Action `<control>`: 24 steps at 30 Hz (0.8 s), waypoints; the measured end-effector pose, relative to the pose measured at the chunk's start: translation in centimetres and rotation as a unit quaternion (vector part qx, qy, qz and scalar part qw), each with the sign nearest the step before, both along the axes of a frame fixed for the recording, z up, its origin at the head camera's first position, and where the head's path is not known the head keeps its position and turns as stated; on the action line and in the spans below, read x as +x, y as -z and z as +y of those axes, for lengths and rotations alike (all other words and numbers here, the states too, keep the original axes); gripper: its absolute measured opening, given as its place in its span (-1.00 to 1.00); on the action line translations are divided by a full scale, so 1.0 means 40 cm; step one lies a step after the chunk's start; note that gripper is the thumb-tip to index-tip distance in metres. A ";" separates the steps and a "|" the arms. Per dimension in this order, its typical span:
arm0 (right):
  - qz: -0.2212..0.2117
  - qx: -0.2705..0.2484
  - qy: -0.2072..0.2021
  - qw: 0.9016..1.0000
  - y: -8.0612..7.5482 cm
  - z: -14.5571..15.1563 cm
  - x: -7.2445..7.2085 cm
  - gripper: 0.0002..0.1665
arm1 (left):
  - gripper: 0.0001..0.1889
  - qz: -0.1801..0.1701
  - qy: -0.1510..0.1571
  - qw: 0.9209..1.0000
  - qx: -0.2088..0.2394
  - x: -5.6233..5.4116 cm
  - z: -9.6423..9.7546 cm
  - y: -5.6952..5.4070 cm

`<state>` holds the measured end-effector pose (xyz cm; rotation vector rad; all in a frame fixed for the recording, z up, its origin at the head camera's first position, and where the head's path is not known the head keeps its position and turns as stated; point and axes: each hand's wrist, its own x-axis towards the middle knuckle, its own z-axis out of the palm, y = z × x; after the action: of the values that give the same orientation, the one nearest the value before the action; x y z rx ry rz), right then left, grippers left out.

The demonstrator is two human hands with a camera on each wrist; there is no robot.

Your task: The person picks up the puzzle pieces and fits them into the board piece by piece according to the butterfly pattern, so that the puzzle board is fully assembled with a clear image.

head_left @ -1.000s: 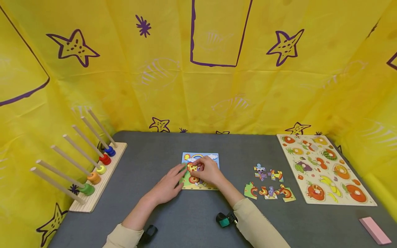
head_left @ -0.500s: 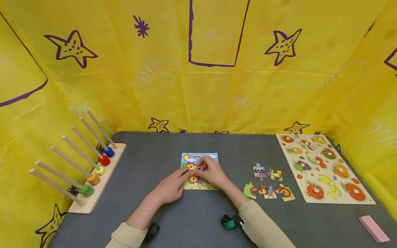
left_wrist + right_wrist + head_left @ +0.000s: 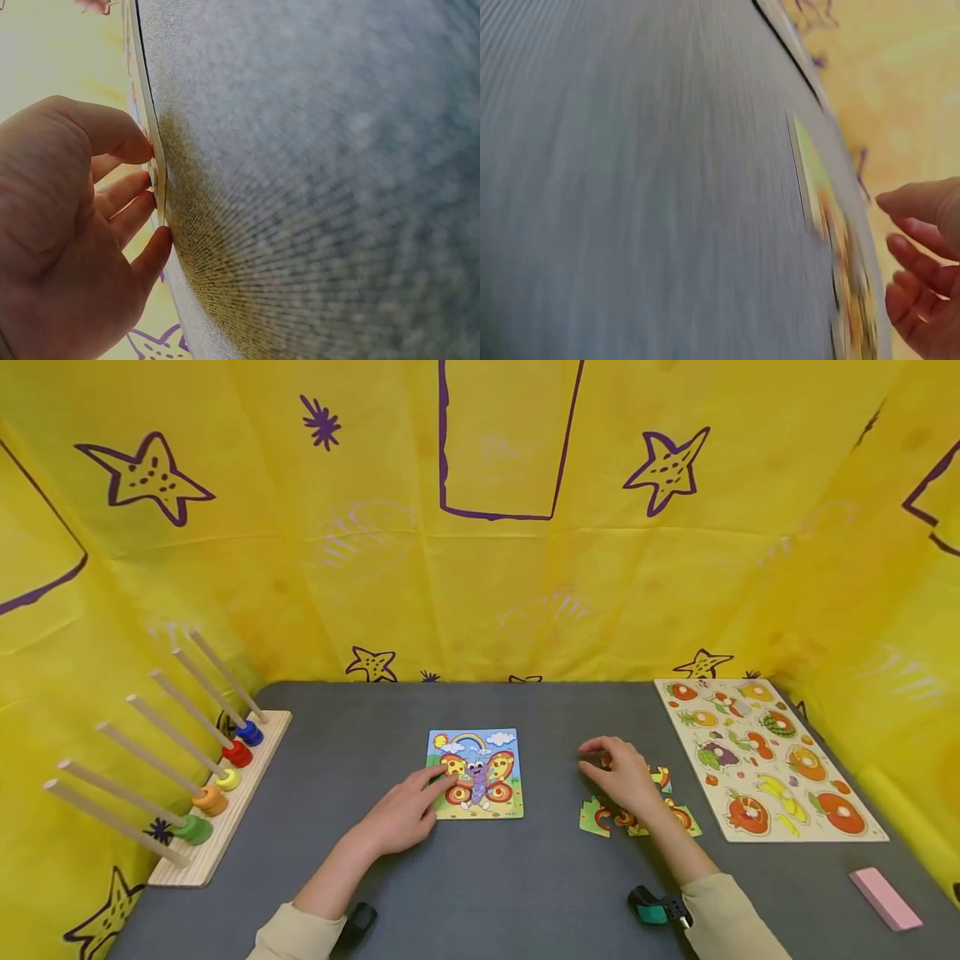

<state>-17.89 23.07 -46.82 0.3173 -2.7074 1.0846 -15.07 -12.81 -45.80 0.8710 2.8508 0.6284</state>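
1. Head view: the butterfly puzzle board [image 3: 480, 781] lies flat on the bench [image 3: 360, 718], right in front of the person. That seems a handy spot, since both hands can get to it.
2. The left hand [image 3: 405, 814] rests at the board's left side. Its fingers are softly bent and a bit apart, and the left wrist view shows tips touching the edge. They probably help stop the board from sliding.
3. The right hand [image 3: 626, 778] is over the loose puzzle pieces [image 3: 596, 817]. Its thumb and first finger are spread with a gap, and nothing shows pinched there. That gap looks good for a small, flat piece.
4. These pieces sit close together, right of the board and apart from it, maybe so they don't cover its picture. The hand hides some.
5. Farther right are the fruit board [image 3: 750, 766] and a pink block [image 3: 887, 900]. Far left is a wooden peg stand [image 3: 217, 862]; its pegs go through the colored rings [image 3: 211, 801], so they shouldn't roll off.
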 end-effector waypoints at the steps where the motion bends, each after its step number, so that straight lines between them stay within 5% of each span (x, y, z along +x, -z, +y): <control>1: 0.006 0.012 0.004 1.000 0.002 0.021 0.004 -0.75 | -0.46 0.000 0.001 1.000 0.001 0.000 -0.001 0.000; 13: -0.061 0.077 0.020 0.995 -0.006 0.140 0.041 -0.41 | -0.46 -0.013 0.004 1.000 0.002 -0.005 0.000 0.003; 24: -0.074 0.095 -0.003 0.993 -0.010 0.143 0.017 -0.45 | -0.46 -0.026 0.002 1.000 0.004 -0.003 0.001 0.002</control>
<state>-17.21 28.78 -46.41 0.2855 -2.9516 0.8866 -15.18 -12.76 -45.87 0.8487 2.8015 0.6538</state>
